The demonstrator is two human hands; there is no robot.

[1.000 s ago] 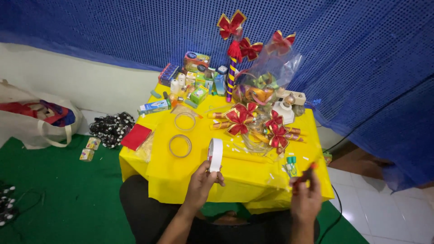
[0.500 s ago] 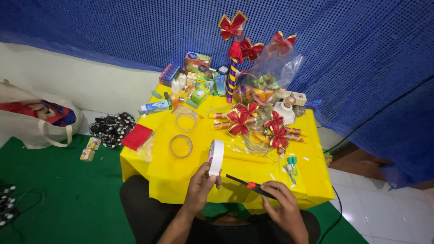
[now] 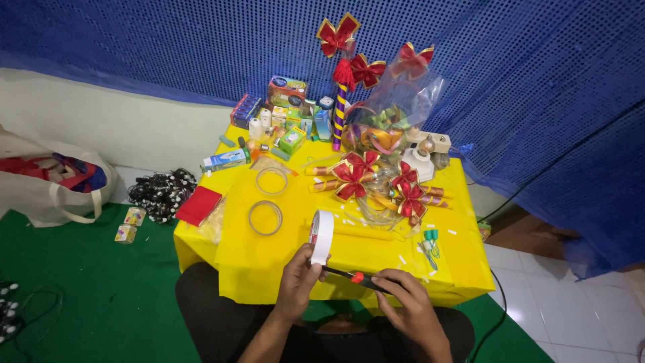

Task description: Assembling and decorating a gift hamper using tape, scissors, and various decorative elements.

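My left hand (image 3: 297,281) holds a white tape roll (image 3: 322,236) upright at the near edge of the yellow-covered table (image 3: 255,269). My right hand (image 3: 408,310) grips a pair of scissors (image 3: 349,275) with black and red handles, its blades pointing left and touching the base of the roll next to my left fingers. Both hands sit over my lap, just in front of the table edge.
Two clear tape rings (image 3: 266,218) lie left of the roll. Red and gold ribbon bows (image 3: 351,176), a cellophane-wrapped gift basket (image 3: 393,117), small boxes (image 3: 287,91) and bottles crowd the far half. A red cloth (image 3: 199,205), black beads (image 3: 162,194) and a white bag (image 3: 52,183) lie at left.
My right hand came in from the table's right edge toward the left with the scissors, bringing the blades up to the tape roll. My left hand kept the roll in place.
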